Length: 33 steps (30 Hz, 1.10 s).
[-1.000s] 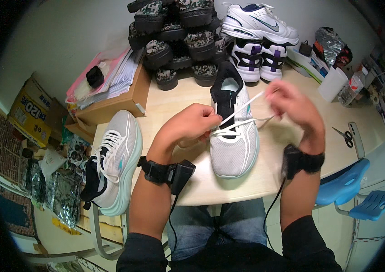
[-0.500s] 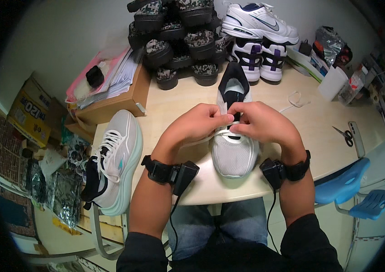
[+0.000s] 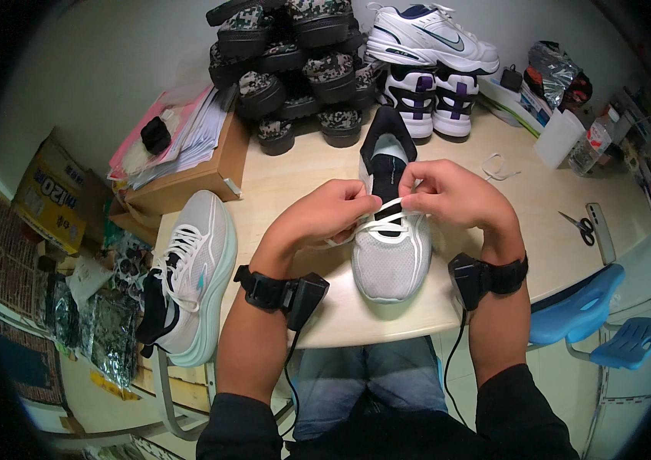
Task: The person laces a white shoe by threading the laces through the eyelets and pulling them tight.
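Showing pale grey on the middle shoe (image 3: 391, 268), with black tongue (image 3: 385, 182) and white lace (image 3: 378, 225). Left of the middle shoe, pairing grey with pale mint on another shoe (image 3: 207, 222). Behind the middle shoe, bearing dark pixelated camouflage on stacked footwear (image 3: 331, 73). Right of the middle shoe, showing plain blue on the chair (image 3: 567, 318).

Bold characters (image 3: 55, 198) with digits printed across a yellow carton (image 3: 43, 218), a curved emblem (image 3: 449, 41) marking a white sneaker (image 3: 425, 32)
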Available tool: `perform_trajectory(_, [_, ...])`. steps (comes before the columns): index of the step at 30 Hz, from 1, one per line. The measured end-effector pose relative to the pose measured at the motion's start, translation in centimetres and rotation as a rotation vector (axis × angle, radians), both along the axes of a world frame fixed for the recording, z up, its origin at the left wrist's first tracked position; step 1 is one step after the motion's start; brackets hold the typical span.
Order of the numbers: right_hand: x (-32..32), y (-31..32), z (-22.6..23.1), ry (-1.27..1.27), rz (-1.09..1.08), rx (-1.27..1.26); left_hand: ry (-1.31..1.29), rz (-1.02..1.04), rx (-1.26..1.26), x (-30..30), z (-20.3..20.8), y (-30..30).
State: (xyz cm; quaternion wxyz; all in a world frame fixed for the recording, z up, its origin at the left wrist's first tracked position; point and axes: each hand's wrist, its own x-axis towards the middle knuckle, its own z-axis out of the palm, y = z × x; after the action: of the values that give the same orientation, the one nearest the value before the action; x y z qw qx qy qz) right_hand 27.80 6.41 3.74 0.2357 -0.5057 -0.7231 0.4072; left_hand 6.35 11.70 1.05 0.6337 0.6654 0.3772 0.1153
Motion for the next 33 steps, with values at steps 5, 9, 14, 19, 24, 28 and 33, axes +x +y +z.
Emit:
perform_trajectory(5, [1.6,0.3,0.0,0.038,-0.143,-0.011,-0.012,0.009,0.019,0.1,0.1,0.0])
perform_trajectory(9, [1.6,0.9,-0.7,0.107,-0.305,0.077,-0.04,0.004,0.031,0.1,-0.2,0.1])
perform_trajectory(14, [2.4,2.4,-2.0,0.234,-0.579,0.165,-0.002,0.013,0.087,0.0,-0.3,0.1])
perform_trajectory(19, [3.9,2.8,-1.6,0.36,-0.903,0.309,-0.016,0.003,0.081,0.0,-0.5,0.3])
perform_trajectory(24, [5.8,2.9,-2.0,0.666,-1.027,0.416,-0.027,-0.004,0.118,0.0,-0.9,0.5])
perform_trajectory(28, [5.9,2.7,-1.8,0.838,-1.09,0.501,-0.023,-0.007,0.113,0.0,-0.8,0.5])
perform_trajectory(33, [4.8,2.0,-0.6,0.816,-0.987,0.505,-0.042,0.012,0.111,0.1,-0.6,0.4])
